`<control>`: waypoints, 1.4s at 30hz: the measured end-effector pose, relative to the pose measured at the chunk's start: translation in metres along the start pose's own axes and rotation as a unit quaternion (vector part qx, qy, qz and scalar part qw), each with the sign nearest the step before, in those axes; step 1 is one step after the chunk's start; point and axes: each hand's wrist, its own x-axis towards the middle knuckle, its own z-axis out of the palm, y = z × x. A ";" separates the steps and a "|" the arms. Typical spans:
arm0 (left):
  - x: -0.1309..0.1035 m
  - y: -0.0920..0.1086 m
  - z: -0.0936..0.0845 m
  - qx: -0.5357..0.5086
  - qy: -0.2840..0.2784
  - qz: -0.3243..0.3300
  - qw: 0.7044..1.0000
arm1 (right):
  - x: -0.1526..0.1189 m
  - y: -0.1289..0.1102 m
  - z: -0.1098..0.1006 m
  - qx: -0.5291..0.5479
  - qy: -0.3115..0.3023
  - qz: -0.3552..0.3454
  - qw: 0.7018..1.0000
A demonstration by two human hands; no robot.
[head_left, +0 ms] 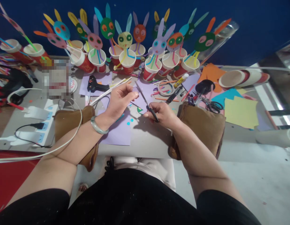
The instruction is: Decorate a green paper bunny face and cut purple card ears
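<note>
My right hand (161, 115) is closed on the dark handles of a pair of scissors (147, 105), whose blades point up and to the left. Beside the blade tips, my left hand (122, 98) is closed, thumb and fingers pinched together; whatever is between them is too small to make out. Below and between the hands, a small green paper piece (139, 110) shows near the scissors. Purple paper (116, 134) lies under my left wrist, with tiny blue paper dots (128, 123) at its right edge.
Red paper cups (151, 75) holding colourful rabbit-faced figures line the back. A black glue gun (95, 85) lies left, near a white power strip (47, 120) and cable. Brown cushions (201, 128) lie under both forearms. Yellow paper (241, 111) and more scissors (212, 106) are right.
</note>
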 end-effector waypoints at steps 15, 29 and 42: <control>-0.001 0.001 -0.001 -0.004 0.000 -0.007 1.000 | 0.000 -0.001 0.001 0.016 0.007 -0.006 1.000; -0.002 -0.001 0.001 0.092 -0.169 -0.145 0.970 | 0.009 0.016 0.008 0.156 0.210 -0.084 0.962; -0.002 -0.007 -0.001 0.076 -0.158 -0.106 0.979 | 0.011 0.016 0.011 0.219 0.191 -0.069 0.954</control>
